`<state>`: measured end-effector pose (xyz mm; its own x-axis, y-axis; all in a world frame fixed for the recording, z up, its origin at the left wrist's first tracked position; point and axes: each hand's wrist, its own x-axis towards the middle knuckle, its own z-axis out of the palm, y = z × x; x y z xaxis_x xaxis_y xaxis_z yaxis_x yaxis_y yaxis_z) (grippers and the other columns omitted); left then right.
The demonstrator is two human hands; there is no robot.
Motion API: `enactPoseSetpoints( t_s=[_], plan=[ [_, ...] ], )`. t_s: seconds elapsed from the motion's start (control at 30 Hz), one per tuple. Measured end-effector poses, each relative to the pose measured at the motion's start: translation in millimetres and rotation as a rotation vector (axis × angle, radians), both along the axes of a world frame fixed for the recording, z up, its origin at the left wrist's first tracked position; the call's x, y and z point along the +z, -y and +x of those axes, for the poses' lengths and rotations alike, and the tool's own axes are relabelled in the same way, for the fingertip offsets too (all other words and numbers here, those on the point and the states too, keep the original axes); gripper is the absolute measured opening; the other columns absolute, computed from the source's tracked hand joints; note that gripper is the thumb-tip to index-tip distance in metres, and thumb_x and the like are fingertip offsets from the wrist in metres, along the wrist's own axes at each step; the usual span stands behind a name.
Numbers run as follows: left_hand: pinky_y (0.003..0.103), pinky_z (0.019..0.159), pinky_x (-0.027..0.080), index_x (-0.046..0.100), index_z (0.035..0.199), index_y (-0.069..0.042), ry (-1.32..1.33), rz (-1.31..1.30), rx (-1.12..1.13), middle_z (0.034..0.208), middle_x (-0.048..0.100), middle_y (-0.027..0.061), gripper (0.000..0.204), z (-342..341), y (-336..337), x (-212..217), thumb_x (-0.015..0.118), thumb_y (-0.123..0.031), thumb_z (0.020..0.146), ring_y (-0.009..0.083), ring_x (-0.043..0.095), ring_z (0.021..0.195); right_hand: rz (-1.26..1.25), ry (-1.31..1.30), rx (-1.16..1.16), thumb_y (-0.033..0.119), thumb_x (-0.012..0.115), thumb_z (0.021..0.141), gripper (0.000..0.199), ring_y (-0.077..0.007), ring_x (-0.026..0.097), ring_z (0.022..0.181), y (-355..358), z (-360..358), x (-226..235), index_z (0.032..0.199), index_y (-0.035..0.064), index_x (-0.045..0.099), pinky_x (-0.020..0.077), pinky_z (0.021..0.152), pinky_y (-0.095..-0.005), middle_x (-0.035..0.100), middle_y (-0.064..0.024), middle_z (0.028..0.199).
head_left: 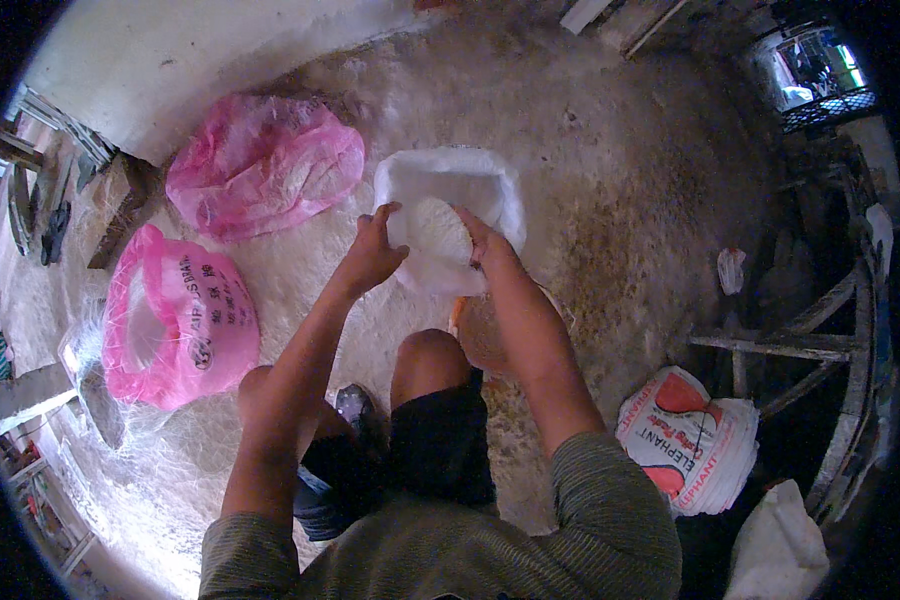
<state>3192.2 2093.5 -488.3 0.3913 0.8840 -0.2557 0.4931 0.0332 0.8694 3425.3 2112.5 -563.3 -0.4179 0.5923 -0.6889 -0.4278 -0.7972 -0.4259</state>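
Observation:
Both my hands are over a white rectangular tub [514, 190] on the floor in front of me. A rounded whitish thing [438, 230], perhaps a bowl or a heap of powder, lies between them; its exact kind is unclear. My right hand [486, 242] closes its fingers on the right side of that rounded thing. At its left, my left hand [374, 252] has thumb and forefinger spread apart beside the tub's near left side. Below my right forearm, a brown round container [482, 335] is partly hidden.
Left of me stands an open pink plastic sack [210, 320] with pale contents. Another pink sack [265, 165] lies crumpled beyond it. A white and red sack [685, 440] lies at right, near a wooden frame [780, 345]. A pale wall [210, 50] rises at far left.

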Motion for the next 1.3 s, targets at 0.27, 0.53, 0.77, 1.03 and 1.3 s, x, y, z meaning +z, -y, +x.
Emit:
enactPoseSetpoints(
  t_s=[0.27,0.53,0.77,1.03,1.3],
  plan=[
    [0.049,0.098,0.044,0.036,0.134,-0.013,-0.114,0.232,-0.094,0.117,0.044,0.0278,0.063,5,5,-10,0.07,-0.013,0.081,0.0463,0.05,0.108,0.494,-0.529,0.024,0.032,0.04,0.1,0.04,-0.0257,0.063,0.108,18,51,38,0.131,0.0096,0.053,0.0532,0.093,-0.0433,0.063,-0.0093,0.123],
    [0.05,0.084,0.053,0.034,0.129,-0.015,-0.213,0.175,-0.003,0.117,0.042,0.0258,0.078,17,8,4,0.082,-0.021,0.069,0.0474,0.059,0.096,1.123,0.482,0.245,0.034,0.048,0.098,0.039,-0.0247,0.064,0.108,144,117,25,0.126,0.0085,0.057,0.0543,0.091,-0.0454,0.063,-0.0106,0.121],
    [0.051,0.084,0.054,0.033,0.13,-0.016,-0.232,0.148,0.008,0.119,0.04,0.0253,0.08,17,7,1,0.082,-0.02,0.068,0.0485,0.06,0.096,-0.161,0.045,-0.452,0.037,0.052,0.096,0.044,-0.0243,0.063,0.11,244,115,-67,0.131,0.0112,0.055,0.0536,0.093,-0.0438,0.062,-0.009,0.124],
    [0.044,0.087,0.055,0.032,0.134,-0.018,0.009,0.208,0.132,0.125,0.032,0.0229,0.09,20,11,-25,0.081,0.0,0.061,0.0412,0.054,0.107,0.255,1.496,0.181,0.032,0.065,0.086,0.043,-0.0337,0.065,0.101,219,118,-54,0.119,0.0037,0.062,0.0528,0.086,-0.0429,0.067,-0.0202,0.111],
    [0.042,0.095,0.049,0.034,0.134,-0.019,0.135,-0.067,0.17,0.126,0.031,0.0226,0.088,15,14,-21,0.071,0.009,0.059,0.0399,0.046,0.112,0.884,1.484,0.421,0.022,0.066,0.084,0.044,-0.0365,0.061,0.11,7,11,27,0.12,-0.0013,0.059,0.0477,0.095,-0.0439,0.063,-0.0252,0.116]
  ],
)
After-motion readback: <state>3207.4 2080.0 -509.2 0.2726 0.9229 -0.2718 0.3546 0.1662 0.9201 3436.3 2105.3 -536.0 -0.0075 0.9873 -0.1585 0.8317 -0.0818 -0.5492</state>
